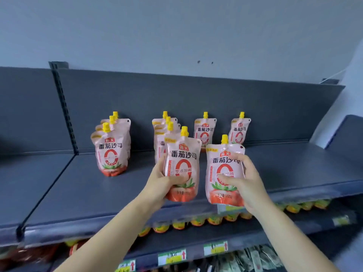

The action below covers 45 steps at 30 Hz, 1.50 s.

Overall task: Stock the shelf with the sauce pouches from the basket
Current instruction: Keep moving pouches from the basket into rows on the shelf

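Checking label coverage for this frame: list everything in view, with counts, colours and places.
top shelf: one, dark grey, centre.
shelved pouches: eight, pink with yellow caps; three left, three middle, two singles back right.
left-hand pouch: one, same colours, front of shelf.
right-hand pouch: one, same colours, beside it.
lower-shelf goods: count unclear, yellow-orange, blurred, below.
price tags: several, green-yellow, lower shelf edges.
left hand: one, grips left-hand pouch.
right hand: one, grips right-hand pouch.

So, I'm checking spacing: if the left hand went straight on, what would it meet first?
Probably the pouch row standing right behind the pouch that the left hand holds, though depth is unclear.
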{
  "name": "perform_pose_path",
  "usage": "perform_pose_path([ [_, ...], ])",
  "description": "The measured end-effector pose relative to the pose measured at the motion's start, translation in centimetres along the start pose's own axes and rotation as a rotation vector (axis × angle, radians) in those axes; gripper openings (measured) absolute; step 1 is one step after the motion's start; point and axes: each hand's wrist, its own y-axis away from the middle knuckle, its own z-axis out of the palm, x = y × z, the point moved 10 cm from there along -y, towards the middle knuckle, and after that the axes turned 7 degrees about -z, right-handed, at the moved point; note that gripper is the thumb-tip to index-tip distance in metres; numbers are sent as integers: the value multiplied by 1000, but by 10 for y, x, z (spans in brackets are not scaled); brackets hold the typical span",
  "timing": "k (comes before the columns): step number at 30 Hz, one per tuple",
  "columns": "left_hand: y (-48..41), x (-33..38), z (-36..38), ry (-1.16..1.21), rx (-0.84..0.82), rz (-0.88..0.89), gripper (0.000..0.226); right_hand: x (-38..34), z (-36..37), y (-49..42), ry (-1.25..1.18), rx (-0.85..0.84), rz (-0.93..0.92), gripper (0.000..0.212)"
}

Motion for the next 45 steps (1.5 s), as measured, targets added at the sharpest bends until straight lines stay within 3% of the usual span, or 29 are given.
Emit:
perform_pose_path([
  [3,-53,-19,21,11,-12,-52,63,18,-22,-43,81,55,10,60],
  [8,-110,-37,49,-69,-57,-52,62,38,-30,-114,249,-82,4,64],
  [16,-137,-33,57,-184,-33,-17,72,67,-14,-180,204,-86,-162,61],
  [18,-131,-25,51,-264,-14,35,74,72,-5,-187,177,-178,-168,65],
  [23,-102,-5,48,-672,-24,239,113,75,0,-179,312,-569,-193,90],
  [27,-84,2,39,-877,164,417,132,79,-18,-186,327,-536,-245,91],
  [30,-83,1,47,-884,156,499,124,81,-4,-194,328,-530,-315,86],
  [38,-103,-4,56,-753,71,377,131,79,42,-217,400,-638,-477,80],
  [45,-106,-13,56,-737,10,345,131,82,40,-217,507,-691,-500,92],
])
